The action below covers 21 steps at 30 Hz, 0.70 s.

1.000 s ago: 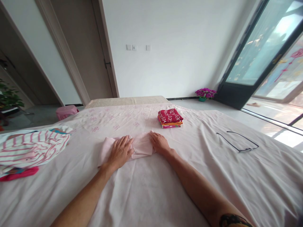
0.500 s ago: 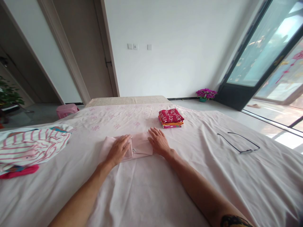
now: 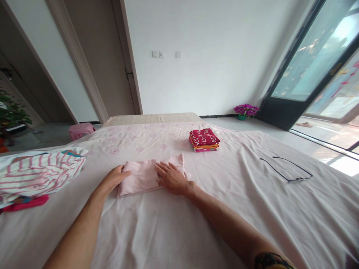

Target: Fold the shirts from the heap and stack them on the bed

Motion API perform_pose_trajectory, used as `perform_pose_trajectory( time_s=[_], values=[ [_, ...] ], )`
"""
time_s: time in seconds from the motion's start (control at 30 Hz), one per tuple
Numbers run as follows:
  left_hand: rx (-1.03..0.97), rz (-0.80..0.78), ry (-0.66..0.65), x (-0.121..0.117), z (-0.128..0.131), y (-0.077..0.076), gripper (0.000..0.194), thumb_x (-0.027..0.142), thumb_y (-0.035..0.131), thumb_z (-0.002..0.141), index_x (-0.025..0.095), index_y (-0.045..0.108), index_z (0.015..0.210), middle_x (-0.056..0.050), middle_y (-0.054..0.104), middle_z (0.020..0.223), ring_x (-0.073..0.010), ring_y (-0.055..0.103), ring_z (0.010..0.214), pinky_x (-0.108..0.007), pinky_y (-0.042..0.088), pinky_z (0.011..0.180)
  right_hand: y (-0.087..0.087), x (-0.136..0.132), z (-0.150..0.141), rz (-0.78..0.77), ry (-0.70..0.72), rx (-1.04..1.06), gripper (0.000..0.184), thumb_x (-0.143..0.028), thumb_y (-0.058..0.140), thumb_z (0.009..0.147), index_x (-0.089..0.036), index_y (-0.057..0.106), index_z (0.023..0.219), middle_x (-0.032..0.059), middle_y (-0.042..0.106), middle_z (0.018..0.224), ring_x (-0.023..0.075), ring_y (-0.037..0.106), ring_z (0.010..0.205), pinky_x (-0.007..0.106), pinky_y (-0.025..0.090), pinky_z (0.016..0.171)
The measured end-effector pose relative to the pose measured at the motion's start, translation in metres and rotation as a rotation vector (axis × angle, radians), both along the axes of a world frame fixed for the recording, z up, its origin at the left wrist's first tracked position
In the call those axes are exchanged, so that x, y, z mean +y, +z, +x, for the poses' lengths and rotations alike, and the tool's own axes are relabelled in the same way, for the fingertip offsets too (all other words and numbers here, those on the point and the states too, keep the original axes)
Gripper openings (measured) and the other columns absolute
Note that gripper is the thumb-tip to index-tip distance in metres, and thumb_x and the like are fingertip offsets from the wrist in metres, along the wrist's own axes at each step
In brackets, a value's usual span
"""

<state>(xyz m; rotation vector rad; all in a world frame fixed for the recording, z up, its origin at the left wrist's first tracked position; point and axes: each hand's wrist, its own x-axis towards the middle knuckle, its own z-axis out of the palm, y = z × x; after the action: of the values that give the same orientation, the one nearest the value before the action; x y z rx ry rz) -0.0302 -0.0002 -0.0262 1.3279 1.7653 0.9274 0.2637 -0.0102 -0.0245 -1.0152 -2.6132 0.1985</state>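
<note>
A folded pale pink garment [image 3: 141, 176] lies flat on the bed in front of me. At its left edge is my left hand [image 3: 114, 178], thumb on top and the other fingers curled around the edge, partly hidden. My right hand [image 3: 172, 179] rests palm down on the right part of the garment, fingers stretched out. Beyond it and to the right sits a small stack of folded clothes [image 3: 204, 140], with a red lettered piece on top and orange beneath.
Striped white and pink clothes [image 3: 42, 172] lie heaped at the left, a red piece [image 3: 30, 204] beneath. Black-framed glasses [image 3: 297, 179] rest on the pink bedsheet [image 3: 224, 194] at the right. A pink stool [image 3: 81, 131] stands beyond the bed's left side, purple flowers [image 3: 246, 110] by the wall.
My left hand has slid left from the garment's middle to its left edge. My right hand has moved left from the right end onto the garment, uncovering that end.
</note>
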Motion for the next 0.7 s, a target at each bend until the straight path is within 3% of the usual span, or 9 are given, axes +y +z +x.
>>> perform_pose_trajectory(
  time_s=[0.13, 0.3, 0.53, 0.7],
  values=[
    [-0.273, -0.082, -0.092, -0.009, 0.008, 0.016, 0.053, 0.041, 0.082, 0.054, 0.015, 0.066, 0.097, -0.007, 0.075, 0.087, -0.0282, 0.070, 0.086, -0.033, 0.053, 0.071, -0.009, 0.002, -0.003, 0.012, 0.018, -0.010, 0.050, -0.039, 0.042, 0.102, -0.017, 0.041, 0.147, 0.0123, 0.047, 0.149, 0.0235, 0.038, 0.141, 0.044, 0.024, 0.118],
    [-0.441, 0.070, -0.113, -0.013, 0.035, 0.040, 0.059, 0.041, 0.079, 0.061, 0.014, 0.063, 0.110, -0.008, 0.074, 0.094, -0.0253, 0.069, 0.089, -0.031, 0.053, 0.073, -0.014, 0.003, -0.003, 0.032, 0.004, 0.004, 0.051, -0.042, 0.040, 0.102, -0.016, 0.042, 0.146, 0.0115, 0.048, 0.149, 0.0237, 0.039, 0.140, 0.044, 0.024, 0.118],
    [-0.478, 0.159, -0.116, -0.005, 0.099, 0.071, 0.065, 0.036, 0.072, 0.065, 0.016, 0.054, 0.124, -0.004, 0.068, 0.095, -0.0187, 0.064, 0.080, -0.026, 0.050, 0.065, -0.015, 0.004, -0.002, 0.064, -0.021, 0.029, 0.047, -0.038, 0.045, 0.100, -0.016, 0.048, 0.141, 0.0132, 0.052, 0.144, 0.0243, 0.043, 0.137, 0.043, 0.028, 0.116],
    [-0.367, 0.190, -0.080, 0.010, 0.135, 0.069, 0.064, 0.035, 0.067, 0.067, 0.015, 0.051, 0.126, -0.004, 0.065, 0.094, -0.0179, 0.063, 0.077, -0.026, 0.050, 0.063, -0.010, 0.008, 0.009, 0.032, 0.008, 0.041, 0.047, -0.040, 0.054, 0.095, -0.020, 0.051, 0.137, 0.0115, 0.048, 0.147, 0.0278, 0.038, 0.139, 0.049, 0.028, 0.115]
  ],
)
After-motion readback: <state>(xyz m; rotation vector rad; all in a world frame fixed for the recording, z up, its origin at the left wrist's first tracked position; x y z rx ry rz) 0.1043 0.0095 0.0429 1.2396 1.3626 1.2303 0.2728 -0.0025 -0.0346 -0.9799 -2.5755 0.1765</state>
